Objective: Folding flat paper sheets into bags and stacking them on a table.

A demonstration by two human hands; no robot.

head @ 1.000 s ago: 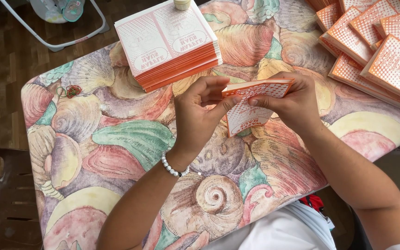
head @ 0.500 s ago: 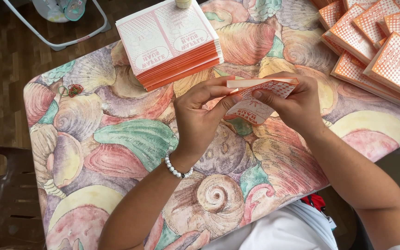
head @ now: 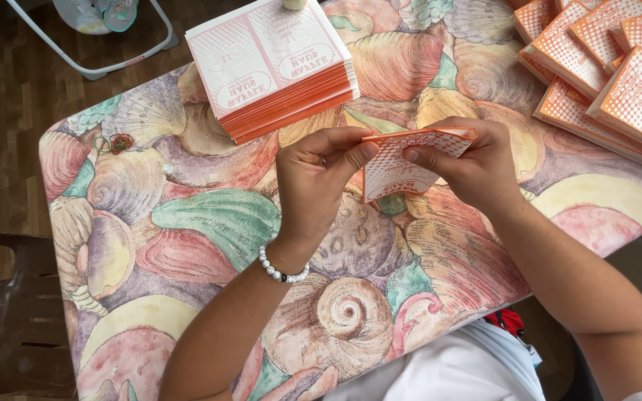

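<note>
Both hands hold a small orange-and-white printed cardboard piece (head: 399,167), partly folded, above the middle of the table. My left hand (head: 317,182), with a white bead bracelet on its wrist, grips the card's left end between thumb and fingers. My right hand (head: 477,167) pinches the right end along the top fold. A stack of flat orange-and-white card blanks (head: 273,67) lies on the table just beyond my left hand.
The table wears a cloth with a seashell pattern (head: 209,223). Several folded orange-and-white boxes (head: 611,67) are piled at the far right corner. Rubber bands (head: 115,142) lie near the left edge. A dark chair (head: 1,312) stands left, a white-framed object (head: 98,30) on the wooden floor.
The card has been lifted and turned between my hands, its top edge folded over further. Both hands stayed in nearly the same place above the table.
</note>
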